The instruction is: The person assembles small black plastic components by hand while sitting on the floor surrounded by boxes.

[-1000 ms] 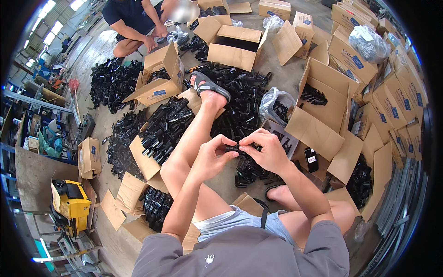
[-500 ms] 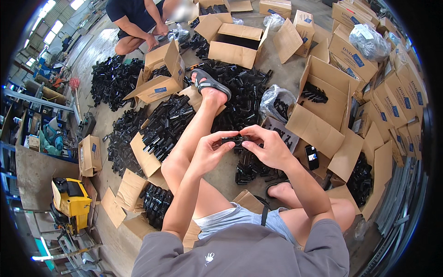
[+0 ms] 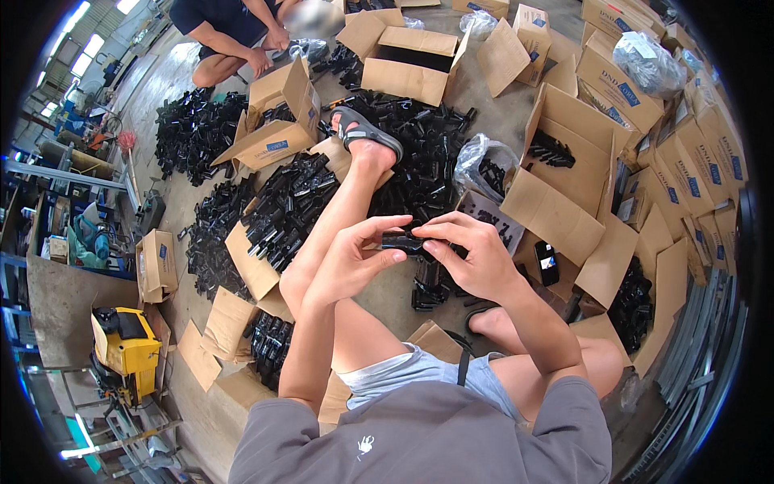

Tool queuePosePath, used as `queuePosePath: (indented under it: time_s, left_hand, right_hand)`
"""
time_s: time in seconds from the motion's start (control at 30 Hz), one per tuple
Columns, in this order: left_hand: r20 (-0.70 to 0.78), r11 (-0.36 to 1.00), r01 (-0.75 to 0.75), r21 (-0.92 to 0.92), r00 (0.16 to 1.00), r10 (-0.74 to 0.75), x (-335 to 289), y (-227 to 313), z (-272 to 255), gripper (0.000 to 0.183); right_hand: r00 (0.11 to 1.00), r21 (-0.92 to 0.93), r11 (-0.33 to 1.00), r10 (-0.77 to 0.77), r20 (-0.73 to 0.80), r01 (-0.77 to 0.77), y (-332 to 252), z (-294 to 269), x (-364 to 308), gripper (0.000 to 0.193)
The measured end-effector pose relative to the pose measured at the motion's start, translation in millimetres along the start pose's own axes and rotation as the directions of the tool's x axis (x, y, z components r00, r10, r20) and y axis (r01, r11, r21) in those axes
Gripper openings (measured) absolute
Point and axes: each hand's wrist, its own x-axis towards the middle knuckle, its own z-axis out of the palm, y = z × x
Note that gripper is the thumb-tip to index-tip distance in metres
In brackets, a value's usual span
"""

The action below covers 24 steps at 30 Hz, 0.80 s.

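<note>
Between my two hands is a small, glossy black part [image 3: 401, 241], roughly tube-shaped, held level above the floor in front of my lap. My left hand [image 3: 355, 258] pinches its left end between thumb and fingers. At the other end, the thumb and fingertips of my right hand [image 3: 474, 254] close on the part; whether they also hold a smaller piece I cannot make out. Behind my hands lies a big heap of similar black parts [image 3: 415, 173], spread around my sandalled foot [image 3: 367, 133]. A further heap [image 3: 290, 206] lies to the left on cardboard.
Open cardboard boxes stand around: one at front left [image 3: 278, 145], a large one at right [image 3: 556, 210]. A phone [image 3: 547, 264] rests by the right box. Another person [image 3: 234, 36] squats at the far left. A yellow machine [image 3: 129, 355] stands at left; metal strips [image 3: 693, 379] lie at right.
My fingers have shifted on the black part: the right hand has come slightly left and its fingers lie further over the part. More of the part's left side now shows.
</note>
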Motion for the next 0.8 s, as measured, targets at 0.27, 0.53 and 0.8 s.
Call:
queuePosePath:
  time_s: [0.27,0.53,0.8]
  left_hand:
    - [-0.034,0.999,0.001,0.043,0.999,0.0,-4,18,2,0.057]
    - [-0.043,0.999,-0.011,0.051,0.999,0.013,-5,23,1,0.059]
    - [-0.045,0.996,-0.025,0.09,0.999,0.029,-1,22,4,0.053]
  right_hand:
    - [0.994,-0.053,0.998,-0.051,-0.094,0.046,-11,2,-2,0.021]
    - [0.996,-0.029,0.998,-0.053,-0.073,0.051,-8,0,-2,0.021]
    - [0.997,-0.009,0.999,-0.042,-0.064,0.041,-6,-5,-4,0.021]
